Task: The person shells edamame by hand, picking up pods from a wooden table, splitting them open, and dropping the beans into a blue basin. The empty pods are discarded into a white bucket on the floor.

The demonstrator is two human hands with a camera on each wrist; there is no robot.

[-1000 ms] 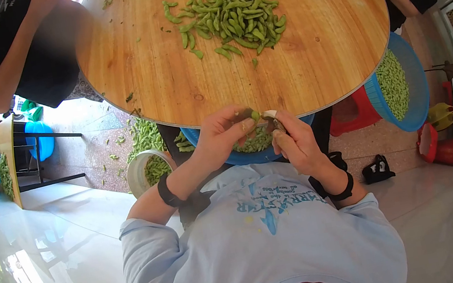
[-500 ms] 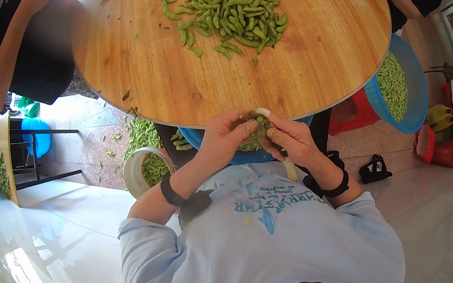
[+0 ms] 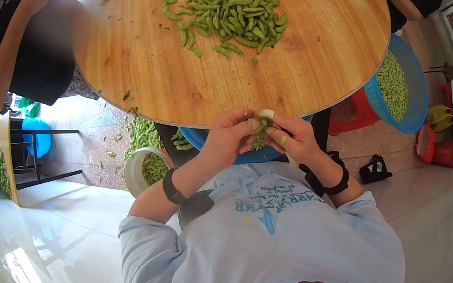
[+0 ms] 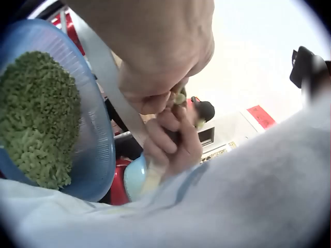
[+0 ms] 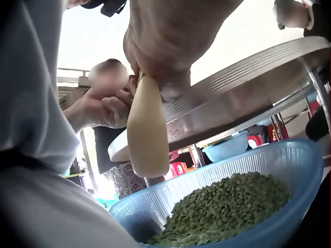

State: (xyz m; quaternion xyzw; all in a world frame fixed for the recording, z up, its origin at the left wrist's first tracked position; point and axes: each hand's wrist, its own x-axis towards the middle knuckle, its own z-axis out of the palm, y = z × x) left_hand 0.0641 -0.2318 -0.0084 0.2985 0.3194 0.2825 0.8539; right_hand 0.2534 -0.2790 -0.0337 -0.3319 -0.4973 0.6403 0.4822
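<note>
At the table's near edge, in the head view, my left hand (image 3: 233,135) pinches a green pod (image 3: 263,123) between thumb and fingers. Facing it, my right hand (image 3: 298,140) touches the same pod and has its fingers curled round a tool whose cream handle (image 5: 148,129) hangs down in the right wrist view; its tip is hidden. White wrapping (image 3: 266,114) covers one right fingertip. A pale green bean (image 3: 283,140) shows against the right fingers. Below both hands is a blue basket (image 5: 305,155) holding shelled beans (image 5: 227,206).
Piles of pods (image 3: 241,16) lie on the round wooden table (image 3: 183,95). A white bucket (image 3: 133,172) with green contents stands on the floor at left, beside loose pods. Another blue basket (image 3: 415,80) of beans and a red stool (image 3: 354,114) are at right. Two people flank the table.
Over the last second, the cream handle has come into view below my right hand, then tilted slightly. The pod has shifted between the fingertips, and a pale bean now shows at the right fingers.
</note>
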